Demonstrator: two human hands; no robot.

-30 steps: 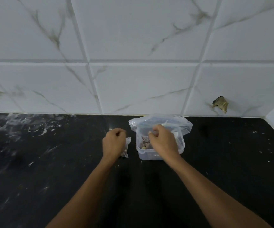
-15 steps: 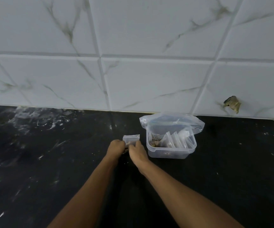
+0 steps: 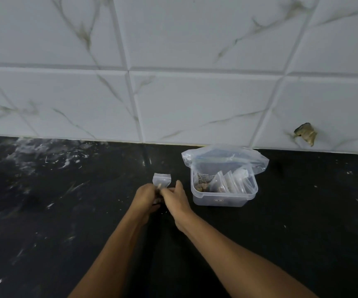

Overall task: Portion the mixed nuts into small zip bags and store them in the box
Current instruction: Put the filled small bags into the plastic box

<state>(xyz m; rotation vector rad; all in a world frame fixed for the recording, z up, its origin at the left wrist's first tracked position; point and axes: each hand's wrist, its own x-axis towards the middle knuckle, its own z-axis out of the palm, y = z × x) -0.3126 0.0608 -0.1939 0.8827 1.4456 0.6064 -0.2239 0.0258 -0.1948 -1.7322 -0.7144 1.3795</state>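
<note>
I see the zip bag (image 3: 162,180) upright above the counter (image 3: 66,211), just left of the box (image 3: 224,197); my left hand (image 3: 144,195) and right hand (image 3: 177,196) both pinch its lower part, fingers curled. The box holds filled bags (image 3: 230,182); a big bag (image 3: 225,157) lies behind it.

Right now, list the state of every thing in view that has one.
small zip bag: upright, mouth open, held by both hands.
box: lidless, holding upright small bags.
large bag: open, in the box.
left hand: gripping the bag.
right hand: pinching at the bag.
</note>
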